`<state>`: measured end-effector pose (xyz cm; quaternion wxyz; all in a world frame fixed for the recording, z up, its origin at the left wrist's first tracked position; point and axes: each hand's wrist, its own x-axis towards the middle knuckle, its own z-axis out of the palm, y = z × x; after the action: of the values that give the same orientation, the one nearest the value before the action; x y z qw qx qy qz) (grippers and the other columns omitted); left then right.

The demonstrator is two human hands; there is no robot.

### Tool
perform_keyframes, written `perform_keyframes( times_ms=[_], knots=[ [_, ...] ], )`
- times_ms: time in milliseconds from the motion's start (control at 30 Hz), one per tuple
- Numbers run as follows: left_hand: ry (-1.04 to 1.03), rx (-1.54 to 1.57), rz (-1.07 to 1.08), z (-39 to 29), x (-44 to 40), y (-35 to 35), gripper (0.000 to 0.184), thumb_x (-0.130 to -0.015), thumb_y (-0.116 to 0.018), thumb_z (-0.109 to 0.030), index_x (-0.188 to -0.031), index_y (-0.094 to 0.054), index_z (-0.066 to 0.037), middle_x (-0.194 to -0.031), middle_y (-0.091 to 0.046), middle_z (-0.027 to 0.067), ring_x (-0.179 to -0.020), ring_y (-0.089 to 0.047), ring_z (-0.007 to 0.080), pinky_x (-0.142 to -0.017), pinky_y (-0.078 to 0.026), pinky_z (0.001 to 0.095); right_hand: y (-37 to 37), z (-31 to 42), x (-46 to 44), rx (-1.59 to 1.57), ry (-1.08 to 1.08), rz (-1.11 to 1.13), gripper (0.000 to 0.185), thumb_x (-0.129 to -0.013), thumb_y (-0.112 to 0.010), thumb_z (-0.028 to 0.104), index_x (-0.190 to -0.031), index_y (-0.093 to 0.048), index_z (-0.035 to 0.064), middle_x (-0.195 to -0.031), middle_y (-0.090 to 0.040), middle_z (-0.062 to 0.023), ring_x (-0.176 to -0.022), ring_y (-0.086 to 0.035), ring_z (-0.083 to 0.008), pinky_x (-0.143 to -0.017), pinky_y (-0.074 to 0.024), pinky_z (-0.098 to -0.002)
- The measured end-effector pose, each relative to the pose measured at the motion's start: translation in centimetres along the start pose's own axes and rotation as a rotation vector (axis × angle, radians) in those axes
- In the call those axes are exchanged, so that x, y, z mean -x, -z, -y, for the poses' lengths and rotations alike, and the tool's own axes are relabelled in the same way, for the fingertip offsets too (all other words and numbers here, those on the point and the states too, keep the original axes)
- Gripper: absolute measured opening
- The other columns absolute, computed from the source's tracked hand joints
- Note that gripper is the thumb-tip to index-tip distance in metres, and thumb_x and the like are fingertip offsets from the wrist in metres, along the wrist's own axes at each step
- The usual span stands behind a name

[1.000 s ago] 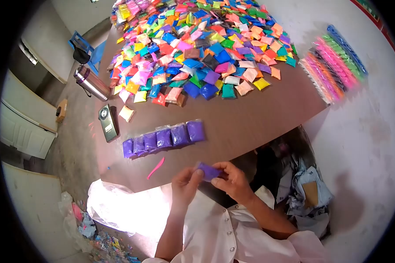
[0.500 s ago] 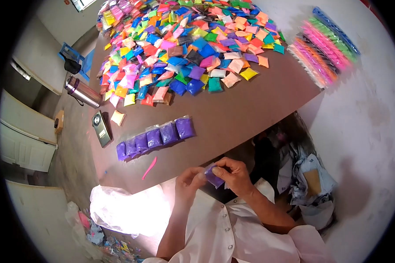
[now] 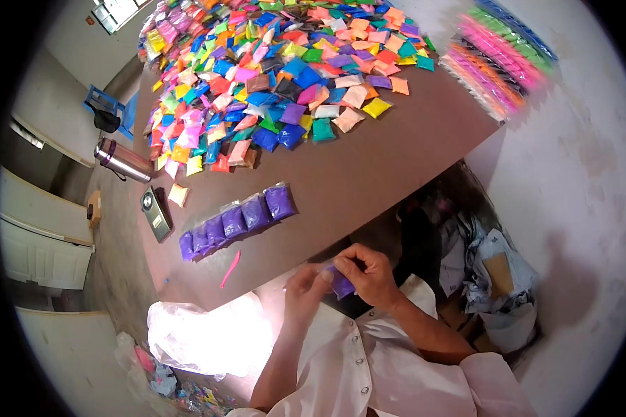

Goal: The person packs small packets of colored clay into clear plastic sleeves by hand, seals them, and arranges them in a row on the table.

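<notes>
Between both hands, just off the table's near edge, is a small clear packet of purple clay [image 3: 341, 283]. My right hand [image 3: 370, 272] pinches its upper right part with thumb and fingers. My left hand [image 3: 309, 286] is closed on its left edge, thumb against the plastic. On the table beyond them, a row of several purple packets [image 3: 234, 222] lies side by side. A pink plastic modelling knife [image 3: 231, 269] rests on the table in front of that row.
A large heap of colourful packets [image 3: 257, 90] covers the far table [image 3: 368, 174]. A phone [image 3: 156, 215] and a steel flask [image 3: 124, 160] stand at the left. Bagged coloured strips [image 3: 497, 59] lie at the right corner. A white plastic bag [image 3: 209, 333] hangs near me; crumpled wrappers [image 3: 497, 278] fill the right side below.
My left hand has come in closer and now grips the packet's left edge. The view has shifted slightly, so the table appears further left.
</notes>
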<state>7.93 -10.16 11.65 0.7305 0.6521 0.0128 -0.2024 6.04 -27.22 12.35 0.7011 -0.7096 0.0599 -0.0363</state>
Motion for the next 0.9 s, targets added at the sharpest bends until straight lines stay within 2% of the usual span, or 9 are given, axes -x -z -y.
perform_keyframes(
  times_ms=[133,233,300,400,533,700,833,900],
  knots=[
    [0.054,0.0,0.021,-0.5,0.5,-1.4,0.023,-0.1,-0.071,-0.026,-0.094,-0.069,-0.004,-0.082,-0.062,-0.0038,-0.076,-0.054,0.0054,-0.07,-0.044,0.0225,0.0,-0.4,0.4,0.004,0.0,-0.052,0.018,-0.099,-0.069,0.02,-0.099,-0.069,0.0024,-0.088,-0.069,-0.0047,-0.081,-0.063,-0.011,-0.074,-0.0521,-0.0266],
    [-0.001,-0.019,0.066,-1.0,0.3,-1.6,0.023,-0.1,-0.07,-0.026,-0.097,-0.07,-0.003,-0.082,-0.062,-0.0052,-0.076,-0.054,0.0054,-0.07,-0.044,0.0225,0.4,-0.2,0.6,-0.037,-0.009,-0.064,0.018,-0.099,-0.068,0.02,-0.099,-0.069,0.0021,-0.088,-0.069,-0.0056,-0.079,-0.063,-0.0115,-0.072,-0.0515,-0.0276],
    [-0.009,-0.032,0.149,-0.3,0.3,-1.0,0.023,-0.102,-0.066,-0.015,-0.118,-0.071,0.001,-0.096,-0.07,0.0004,-0.086,-0.062,0.0071,-0.076,-0.049,0.024,0.7,-0.2,0.8,-0.054,-0.028,-0.028,0.021,-0.1,-0.066,0.023,-0.1,-0.069,0.0015,-0.087,-0.068,-0.0073,-0.078,-0.063,-0.0128,-0.07,-0.0512,-0.0289],
    [-0.03,-0.081,0.138,-0.3,0.3,-1.0,0.026,-0.102,-0.066,-0.016,-0.12,-0.07,0.002,-0.097,-0.07,0.001,-0.087,-0.062,0.0077,-0.077,-0.049,0.024,1.4,0.1,1.1,0.036,-0.073,0.057,0.024,-0.101,-0.064,0.025,-0.099,-0.069,0.001,-0.086,-0.068,-0.0087,-0.077,-0.063,-0.0148,-0.07,-0.0515,-0.03],
    [0.032,-0.109,0.138,-0.6,0.2,-1.1,0.03,-0.102,-0.066,-0.021,-0.121,-0.07,0.002,-0.098,-0.071,0.0016,-0.088,-0.063,0.0087,-0.078,-0.05,0.0241,1.0,-0.8,1.3,0.067,0.007,-0.02,0.025,-0.101,-0.064,0.026,-0.097,-0.069,0.0013,-0.084,-0.067,-0.0098,-0.075,-0.063,-0.0172,-0.07,-0.0516,-0.031],
    [0.115,-0.1,0.18,0.0,0.6,-1.6,0.033,-0.102,-0.067,-0.028,-0.114,-0.071,0.002,-0.095,-0.07,0.003,-0.086,-0.062,0.0089,-0.076,-0.05,0.0245,1.1,-1.2,1.3,0.065,0.03,-0.105,0.025,-0.101,-0.064,0.026,-0.097,-0.069,0.0021,-0.083,-0.066,-0.0098,-0.075,-0.062,-0.0185,-0.069,-0.0507,-0.0321],
    [0.086,-0.125,0.176,0.4,0.4,-1.5,0.03,-0.103,-0.065,-0.026,-0.109,-0.071,0.002,-0.092,-0.07,0.0029,-0.082,-0.061,0.0083,-0.074,-0.05,0.0242,1.4,-1.0,1.3,0.053,-0.016,-0.091,0.025,-0.101,-0.064,0.027,-0.098,-0.069,0.0023,-0.083,-0.066,-0.0088,-0.076,-0.062,-0.017,-0.07,-0.0506,-0.0315],
    [-0.004,-0.236,0.208,0.5,0.2,-1.0,0.039,-0.103,-0.066,-0.038,-0.101,-0.071,0.0,-0.085,-0.065,-0.0013,-0.078,-0.058,0.0086,-0.069,-0.049,0.0256,1.6,-1.0,1.3,-0.02,-0.091,-0.04,0.028,-0.101,-0.064,0.03,-0.099,-0.069,0.0025,-0.084,-0.067,-0.0074,-0.077,-0.061,-0.0148,-0.071,-0.0508,-0.0311]
  ],
)
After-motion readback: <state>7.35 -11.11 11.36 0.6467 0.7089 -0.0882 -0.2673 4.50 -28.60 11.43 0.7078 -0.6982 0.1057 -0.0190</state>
